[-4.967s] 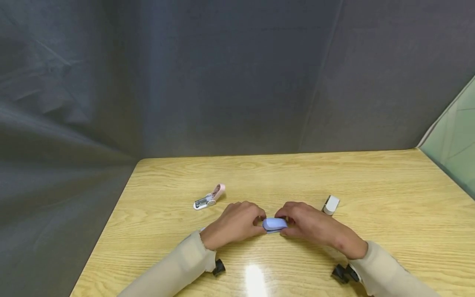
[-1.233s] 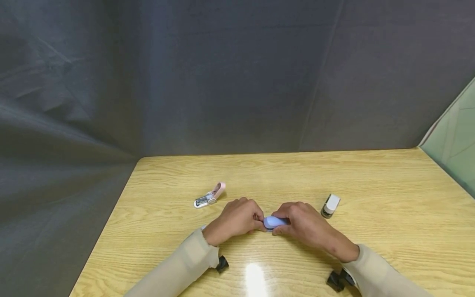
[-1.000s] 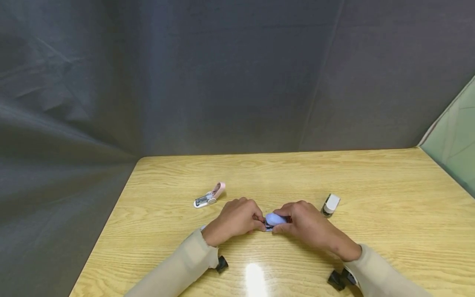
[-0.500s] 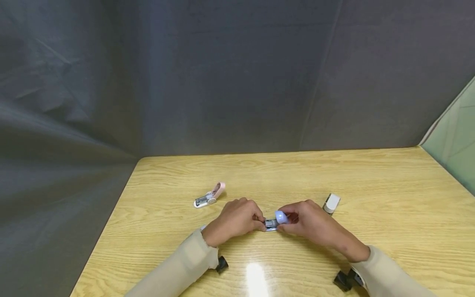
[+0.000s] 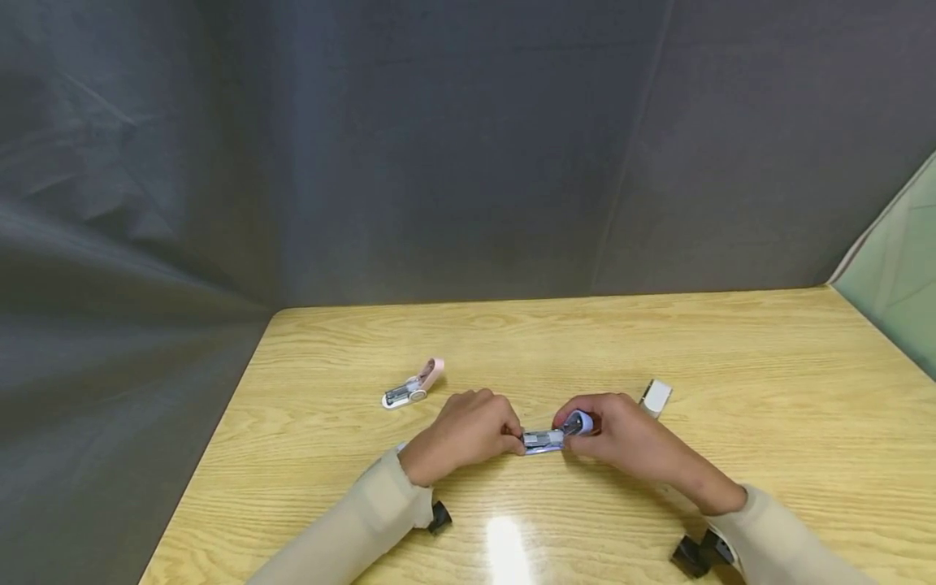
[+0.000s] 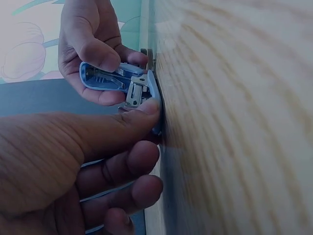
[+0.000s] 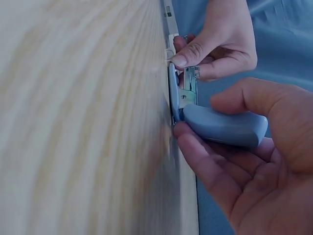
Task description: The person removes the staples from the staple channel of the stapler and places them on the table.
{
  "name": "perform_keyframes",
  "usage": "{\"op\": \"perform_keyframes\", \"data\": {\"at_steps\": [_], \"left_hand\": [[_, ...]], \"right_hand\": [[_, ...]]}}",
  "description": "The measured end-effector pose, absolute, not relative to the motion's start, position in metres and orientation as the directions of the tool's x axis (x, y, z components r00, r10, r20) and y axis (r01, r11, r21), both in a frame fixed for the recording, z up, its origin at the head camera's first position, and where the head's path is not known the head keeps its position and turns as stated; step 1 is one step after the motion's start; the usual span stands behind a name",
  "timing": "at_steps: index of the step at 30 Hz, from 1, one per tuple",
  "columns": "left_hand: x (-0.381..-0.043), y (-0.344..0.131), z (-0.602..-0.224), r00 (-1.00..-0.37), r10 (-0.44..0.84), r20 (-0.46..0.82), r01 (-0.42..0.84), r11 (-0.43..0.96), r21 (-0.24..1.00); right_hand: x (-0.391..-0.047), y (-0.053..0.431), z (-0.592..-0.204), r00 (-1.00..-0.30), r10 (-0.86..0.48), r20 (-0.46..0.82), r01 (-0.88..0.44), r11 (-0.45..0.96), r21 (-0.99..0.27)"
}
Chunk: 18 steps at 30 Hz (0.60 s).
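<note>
A small light-blue stapler (image 5: 543,439) lies on the table between both hands, its top cover swung up to the right so the metal staple channel shows. My left hand (image 5: 468,431) pinches the front end of its base, thumb on top in the left wrist view. With thumb and fingers my right hand (image 5: 617,435) holds the raised cover (image 7: 225,125). In the left wrist view the cover's hollow inside (image 6: 105,78) faces the camera. Whether staples lie in the channel I cannot tell.
A pink and white stapler (image 5: 413,386), its cover raised, lies at the back left. Behind my right hand stands a white stapler (image 5: 656,396), partly hidden. The wooden table (image 5: 351,487) ends at a dark curtain (image 5: 453,162).
The blue stapler's cover has been lifted and swung back to the right by my right hand, baring the metal channel. My left hand has stayed on the front end.
</note>
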<state>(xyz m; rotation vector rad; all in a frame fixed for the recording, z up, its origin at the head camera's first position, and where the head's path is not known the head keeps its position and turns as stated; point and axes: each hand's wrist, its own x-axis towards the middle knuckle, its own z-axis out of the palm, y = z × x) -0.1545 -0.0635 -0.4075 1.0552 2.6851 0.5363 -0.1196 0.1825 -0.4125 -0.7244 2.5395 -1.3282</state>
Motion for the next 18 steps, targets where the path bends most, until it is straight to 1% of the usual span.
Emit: {"op": "perform_keyframes", "data": {"at_steps": [10,15,18], "left_hand": [[-0.1543,-0.0637,-0.4089,-0.726,0.685,-0.063,0.604,0.678,0.419],[-0.1542,-0.0637,-0.4093,-0.725,0.686,-0.065,0.603,0.677,0.422],[-0.1545,-0.064,-0.409,-0.724,0.687,-0.065,0.604,0.676,0.422]], "right_hand": [[-0.1205,0.1847,-0.4108,-0.882,-0.471,0.018,-0.285,0.503,-0.816],[-0.1223,0.1862,-0.4093,-0.889,-0.458,0.02,-0.279,0.507,-0.816],[-0.1228,0.1863,-0.4074,-0.896,-0.442,0.042,-0.292,0.515,-0.806]]}}
